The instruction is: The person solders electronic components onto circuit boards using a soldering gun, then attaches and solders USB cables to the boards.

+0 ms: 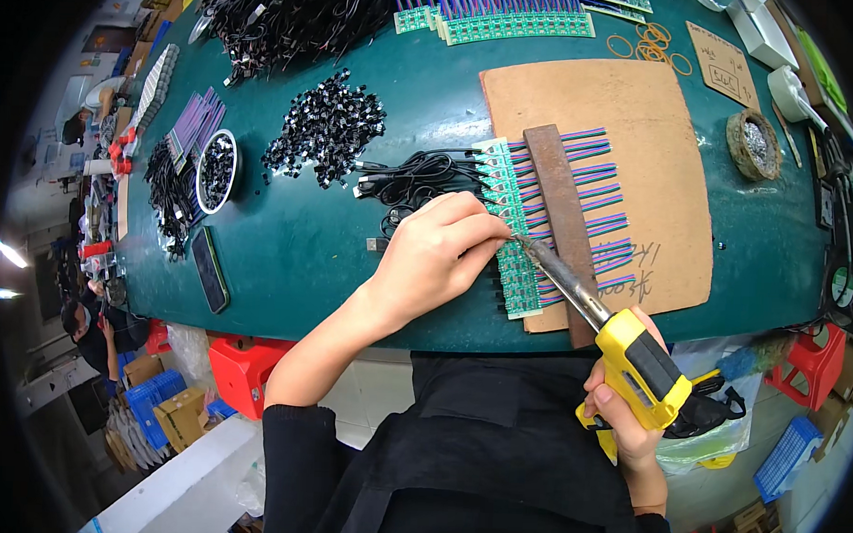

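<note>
My right hand (619, 405) is wrapped round the yellow handle of a soldering gun (639, 363). Its metal tip reaches the green circuit board strip (515, 279), right by my left fingertips. My left hand (443, 251) is pinched at the middle of that strip; whatever is between the fingers is too small to make out. Black USB cables (420, 177) run leftward from the strip's upper part. Purple, blue and black wires (598, 197) stick out on its right, pressed down by a rusty metal bar (560, 201). Strip and bar rest on a cardboard sheet (674, 181).
Small black connectors are heaped (328, 127) on the green table (287, 224), with more in a white bowl (203, 205). A phone (210, 270) lies near the front-left edge. Bundled cables (294, 22) and wired boards (519, 27) lie far back. A round tin (753, 146) stands right.
</note>
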Available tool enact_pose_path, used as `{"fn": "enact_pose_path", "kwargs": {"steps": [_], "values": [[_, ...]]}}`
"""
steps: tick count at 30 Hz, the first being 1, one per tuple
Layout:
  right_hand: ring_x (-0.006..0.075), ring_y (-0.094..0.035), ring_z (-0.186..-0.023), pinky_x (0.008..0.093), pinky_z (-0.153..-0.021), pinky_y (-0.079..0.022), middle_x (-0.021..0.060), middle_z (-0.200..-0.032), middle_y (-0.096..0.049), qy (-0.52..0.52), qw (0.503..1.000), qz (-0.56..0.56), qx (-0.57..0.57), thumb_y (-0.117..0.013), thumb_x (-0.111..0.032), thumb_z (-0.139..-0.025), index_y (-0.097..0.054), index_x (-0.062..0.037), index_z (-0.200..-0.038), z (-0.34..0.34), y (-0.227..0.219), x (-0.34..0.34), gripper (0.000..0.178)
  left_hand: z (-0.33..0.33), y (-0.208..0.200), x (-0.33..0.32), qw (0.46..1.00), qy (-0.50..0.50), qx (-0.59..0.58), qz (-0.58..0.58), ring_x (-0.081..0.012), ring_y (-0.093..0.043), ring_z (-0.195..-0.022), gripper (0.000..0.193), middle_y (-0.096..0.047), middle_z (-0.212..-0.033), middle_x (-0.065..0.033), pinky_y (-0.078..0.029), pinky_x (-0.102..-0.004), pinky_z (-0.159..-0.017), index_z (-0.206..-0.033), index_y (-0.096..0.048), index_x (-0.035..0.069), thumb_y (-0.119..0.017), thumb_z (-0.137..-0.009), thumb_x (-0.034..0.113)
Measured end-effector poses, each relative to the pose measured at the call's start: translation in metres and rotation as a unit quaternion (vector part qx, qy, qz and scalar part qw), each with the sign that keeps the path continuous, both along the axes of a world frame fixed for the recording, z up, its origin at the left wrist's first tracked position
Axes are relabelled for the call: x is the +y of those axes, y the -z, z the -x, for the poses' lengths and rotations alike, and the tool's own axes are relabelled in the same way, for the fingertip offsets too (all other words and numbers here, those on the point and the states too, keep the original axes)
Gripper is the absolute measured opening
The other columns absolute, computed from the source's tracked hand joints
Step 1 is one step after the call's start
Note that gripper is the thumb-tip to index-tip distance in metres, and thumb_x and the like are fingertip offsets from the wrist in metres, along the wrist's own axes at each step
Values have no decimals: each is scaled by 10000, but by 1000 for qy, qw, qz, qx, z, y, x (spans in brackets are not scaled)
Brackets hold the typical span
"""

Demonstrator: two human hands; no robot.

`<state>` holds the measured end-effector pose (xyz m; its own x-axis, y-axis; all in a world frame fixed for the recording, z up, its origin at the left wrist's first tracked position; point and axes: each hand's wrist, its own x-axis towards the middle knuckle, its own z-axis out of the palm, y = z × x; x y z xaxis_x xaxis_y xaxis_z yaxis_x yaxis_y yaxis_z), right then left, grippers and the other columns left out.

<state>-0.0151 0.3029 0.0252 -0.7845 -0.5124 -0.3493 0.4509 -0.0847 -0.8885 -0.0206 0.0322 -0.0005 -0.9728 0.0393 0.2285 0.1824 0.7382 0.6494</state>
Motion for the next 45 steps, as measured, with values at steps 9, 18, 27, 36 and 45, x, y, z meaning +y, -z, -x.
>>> {"fn": "enact_pose_path", "kwargs": {"steps": [9,18,27,36,45], "values": [[154,-579,-734,259,-616,-536,109,-824,-572,25,1000,7,-14,-599,5,-765,-261,-10,-1377,-1,-5,0,700,1,0,-3,1000,15,13,16,-211,-584,-703,129,-581,-748,-59,-471,-309,-612,-827,-660,61,-674,-710,9],[135,-579,-708,244,-587,-522,107,-822,-571,2,1000,-18,-10,-596,8,-765,-264,-9,-1378,2,-8,-4,698,4,0,-4,1000,24,11,8,-211,-582,-700,122,-577,-748,-58,-474,-311,-611,-821,-657,60,-676,-711,10],[137,-582,-718,247,-599,-525,103,-824,-580,17,1000,-8,-11,-584,13,-763,-270,-6,-1376,2,-11,-3,690,3,-1,-5,999,32,15,11,-212,-579,-695,119,-576,-750,-59,-471,-311,-605,-821,-651,50,-680,-713,10],[150,-575,-699,261,-610,-527,103,-800,-573,52,998,-15,-24,-601,-3,-757,-259,-17,-1383,-2,-16,-4,714,4,-2,-6,999,35,11,3,-209,-578,-698,117,-572,-750,-58,-471,-305,-606,-821,-650,51,-682,-713,18],[151,-574,-691,258,-580,-515,118,-807,-566,25,1000,2,-13,-593,7,-762,-252,-6,-1380,-7,-9,1,706,6,4,-14,994,91,46,41,-194,-574,-695,148,-587,-767,-37,-468,-303,-598,-837,-665,79,-692,-702,24]]}}
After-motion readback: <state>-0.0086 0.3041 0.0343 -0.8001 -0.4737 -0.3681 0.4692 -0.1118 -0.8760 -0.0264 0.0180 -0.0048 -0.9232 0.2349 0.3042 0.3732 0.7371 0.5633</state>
